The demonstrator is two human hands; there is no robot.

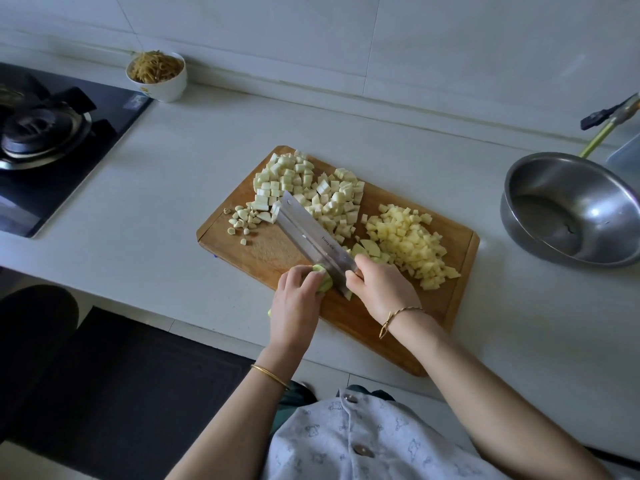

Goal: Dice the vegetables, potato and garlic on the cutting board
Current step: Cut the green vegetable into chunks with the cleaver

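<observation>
Black glass hob (52,150), far left on the pale bench (173,185); a white bowl (166,84) of brown shreds stands behind it.

Garlic (242,218): small cut pieces at the left end of the wooden cutting board (270,251). We judge them light, firm and apt to skid or stick to steel.

Diced vegetable (304,185): a pale heap at the board's far side, touching the blade tip. It looks soft-fleshed and easily bruised.

Cleaver (311,233): a broad steel blade lying diagonally across the board, edge down on the piece in hand. We judge it heavy enough to cut under its own weight.

Left hand (298,299): fingers curled over the green vegetable piece (323,280) at the board's near edge, right against the blade. The piece is short, likely moist and slippery; we would hold it from above, fingertips tucked back.

Right hand (381,289): closed round the cleaver's handle, close to the blade.

Potato (408,244): a yellowish heap of small dice at the right of the board. It looks stiff, starchy and tacky.

Steel bowl (588,188): apart from the board, at the right.
</observation>
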